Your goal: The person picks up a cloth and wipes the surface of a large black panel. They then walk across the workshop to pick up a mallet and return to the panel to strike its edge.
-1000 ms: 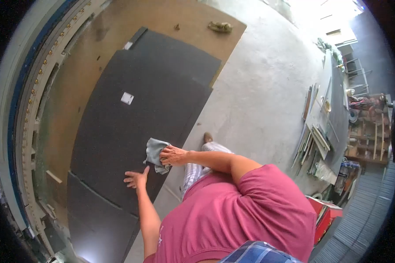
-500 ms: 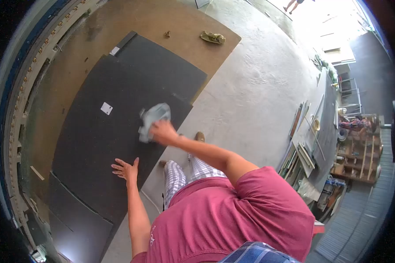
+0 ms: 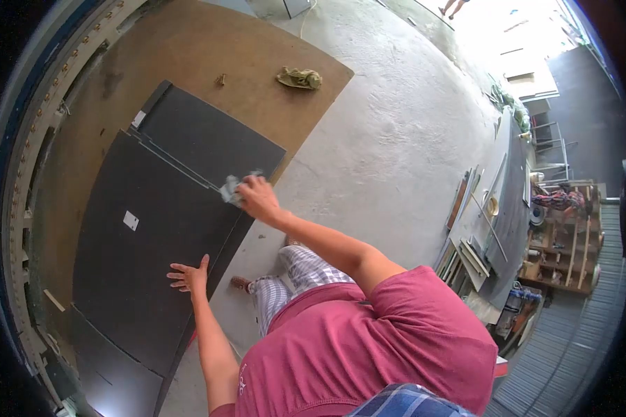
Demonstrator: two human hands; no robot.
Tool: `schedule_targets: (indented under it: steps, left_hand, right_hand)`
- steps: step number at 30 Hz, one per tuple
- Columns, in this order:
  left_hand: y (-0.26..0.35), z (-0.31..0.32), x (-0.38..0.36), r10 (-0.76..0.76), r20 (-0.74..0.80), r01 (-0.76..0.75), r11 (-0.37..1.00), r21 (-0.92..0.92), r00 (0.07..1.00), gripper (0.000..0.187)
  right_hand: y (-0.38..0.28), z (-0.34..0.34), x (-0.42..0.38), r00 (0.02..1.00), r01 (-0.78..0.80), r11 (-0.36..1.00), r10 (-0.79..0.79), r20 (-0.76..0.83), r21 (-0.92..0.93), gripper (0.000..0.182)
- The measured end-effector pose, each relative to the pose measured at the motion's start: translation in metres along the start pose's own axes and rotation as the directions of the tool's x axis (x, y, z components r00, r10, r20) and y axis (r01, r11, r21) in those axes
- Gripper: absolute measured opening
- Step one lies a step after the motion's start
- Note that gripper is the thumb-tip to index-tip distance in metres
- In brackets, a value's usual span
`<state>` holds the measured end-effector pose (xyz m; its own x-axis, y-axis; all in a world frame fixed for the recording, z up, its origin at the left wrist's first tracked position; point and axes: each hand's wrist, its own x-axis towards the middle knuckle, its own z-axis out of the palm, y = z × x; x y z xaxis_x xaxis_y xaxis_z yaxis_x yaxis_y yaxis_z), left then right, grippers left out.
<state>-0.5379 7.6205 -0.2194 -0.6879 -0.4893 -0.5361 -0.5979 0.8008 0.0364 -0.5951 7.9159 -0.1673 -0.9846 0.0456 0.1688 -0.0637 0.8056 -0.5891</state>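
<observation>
Several dark grey panels (image 3: 160, 201) lie overlapping on a brown board. My right hand (image 3: 259, 199) is closed on a pale grey-blue cloth (image 3: 231, 190), which touches the dark surface near the panel's right edge. Lower down, my left hand (image 3: 190, 277) rests on the same panel with its fingers spread and nothing in it. Left of the cloth, a small white label (image 3: 131, 220) sticks to the panel. Another white label (image 3: 138, 119) sits at the upper left corner of the farther panel.
On the brown board (image 3: 236, 42) lie a crumpled olive cloth (image 3: 300, 78) and a small brown scrap (image 3: 220, 80). A machine rail (image 3: 31, 139) runs along the left. At right stand leaning sheet offcuts (image 3: 476, 257) and a wooden shelf (image 3: 567, 236). A person's legs (image 3: 453, 8) show far off.
The view has shifted, so the panels appear lower and further left. My right hand has moved the cloth towards the panel's far right edge. A seam between the panels now shows more clearly.
</observation>
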Motion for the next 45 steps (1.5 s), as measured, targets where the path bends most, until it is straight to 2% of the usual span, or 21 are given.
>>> schedule_targets:
  steps: [4, 6, 8, 12, 14, 15, 17, 18, 20, 22, 24, 27, 28, 30, 33, 35, 36, 38, 40, 42, 45]
  left_hand:
    - [0.017, -0.017, -0.005, -0.118, 0.041, 0.119, 0.993, -0.014, 0.992, 0.129]
    - [0.014, -0.015, -0.001, -0.125, 0.051, 0.125, 0.992, 0.001, 0.991, 0.128]
    - [0.012, -0.011, 0.001, -0.121, 0.031, 0.122, 0.992, -0.019, 0.992, 0.129]
    - [0.014, -0.02, -0.004, -0.096, 0.057, 0.1, 0.992, -0.076, 0.994, 0.137]
    - [0.01, -0.025, -0.007, -0.094, 0.069, 0.101, 0.988, -0.113, 0.993, 0.138]
    - [0.011, -0.028, -0.009, -0.09, 0.095, 0.1, 0.989, -0.111, 0.991, 0.139]
    - [0.016, -0.036, -0.01, -0.079, 0.134, 0.094, 0.99, -0.107, 0.988, 0.141]
    - [0.017, -0.037, -0.009, -0.074, 0.13, 0.09, 0.989, -0.12, 0.989, 0.141]
    - [0.015, -0.037, -0.006, -0.085, 0.155, 0.101, 0.99, -0.097, 0.984, 0.141]
    - [0.017, -0.038, -0.008, -0.082, 0.154, 0.098, 0.99, -0.098, 0.985, 0.14]
    - [0.014, -0.03, 0.002, -0.1, 0.115, 0.11, 0.99, -0.087, 0.988, 0.139]
    - [0.017, -0.031, 0.001, -0.108, 0.089, 0.117, 0.988, -0.099, 0.99, 0.137]
    - [0.012, -0.031, -0.001, -0.097, 0.073, 0.104, 0.989, -0.106, 0.993, 0.137]
    - [0.01, -0.031, -0.007, -0.094, 0.108, 0.105, 0.99, -0.099, 0.99, 0.139]
    - [0.014, -0.043, -0.011, -0.048, 0.103, 0.061, 0.99, -0.126, 0.994, 0.141]
    - [0.017, -0.043, -0.006, -0.1, 0.145, 0.114, 0.989, -0.093, 0.984, 0.142]
    - [0.021, -0.043, -0.004, -0.044, 0.154, 0.055, 0.996, -0.067, 0.987, 0.142]
    - [0.023, -0.046, -0.009, -0.123, 0.156, 0.134, 0.989, -0.064, 0.98, 0.141]
    - [0.027, -0.051, -0.013, -0.11, 0.163, 0.117, 0.993, -0.034, 0.98, 0.141]
    - [0.026, -0.052, -0.015, -0.13, 0.163, 0.136, 0.99, -0.029, 0.978, 0.14]
    - [0.024, -0.049, -0.017, -0.118, 0.138, 0.126, 0.991, -0.051, 0.983, 0.137]
  right_hand:
    - [-0.038, 0.051, -0.015, 0.915, 0.299, 0.954, -0.293, 0.277, 0.019, 0.023]
    - [-0.043, 0.075, -0.039, 0.844, 0.419, 0.892, -0.451, 0.292, 0.169, 0.022]
    - [-0.041, 0.07, -0.045, 0.806, 0.513, 0.843, -0.538, 0.247, 0.163, 0.021]
    - [-0.017, 0.045, -0.017, 0.865, 0.416, 0.901, -0.434, 0.253, 0.126, 0.022]
    - [0.005, 0.055, 0.001, 0.945, 0.273, 0.962, -0.271, 0.185, 0.015, 0.026]
    - [0.0, 0.048, 0.012, 0.939, 0.293, 0.956, -0.291, 0.185, 0.021, 0.026]
    - [-0.016, 0.025, 0.033, 0.982, 0.145, 0.989, -0.143, 0.122, -0.007, 0.024]
    - [-0.024, 0.023, 0.038, 0.981, 0.156, 0.988, -0.153, 0.117, -0.013, 0.024]
    - [-0.047, 0.031, 0.03, 0.912, 0.317, 0.947, -0.321, 0.255, 0.058, 0.027]
    - [-0.064, 0.045, 0.006, 0.784, 0.512, 0.859, -0.474, 0.4, 0.014, 0.028]
    - [-0.059, 0.075, -0.018, 0.657, 0.658, 0.748, -0.628, 0.418, 0.09, 0.03]
    - [-0.051, 0.078, -0.005, 0.575, 0.719, 0.662, -0.738, 0.353, 0.213, 0.03]
    - [-0.051, 0.077, 0.004, 0.569, 0.719, 0.659, -0.741, 0.358, 0.222, 0.03]
    - [-0.039, 0.065, 0.036, 0.71, 0.562, 0.82, -0.546, 0.444, 0.11, 0.031]
    - [-0.016, 0.063, 0.084, 0.793, 0.571, 0.819, -0.532, 0.297, -0.059, 0.031]
    - [-0.004, 0.046, 0.112, 0.942, 0.215, 0.976, -0.202, 0.269, -0.021, 0.031]
    - [-0.001, 0.035, 0.116, 0.96, 0.166, 0.985, -0.15, 0.238, -0.052, 0.031]
    - [-0.01, 0.02, 0.116, 0.889, 0.309, 0.951, -0.301, 0.346, 0.033, 0.029]
    - [-0.012, 0.024, 0.091, 0.798, 0.446, 0.895, -0.393, 0.457, -0.009, 0.033]
    - [0.0, 0.041, 0.053, 0.672, 0.453, 0.888, -0.401, 0.623, 0.082, 0.036]
    - [0.016, 0.035, 0.008, 0.687, 0.394, 0.9, -0.423, 0.591, 0.186, 0.037]
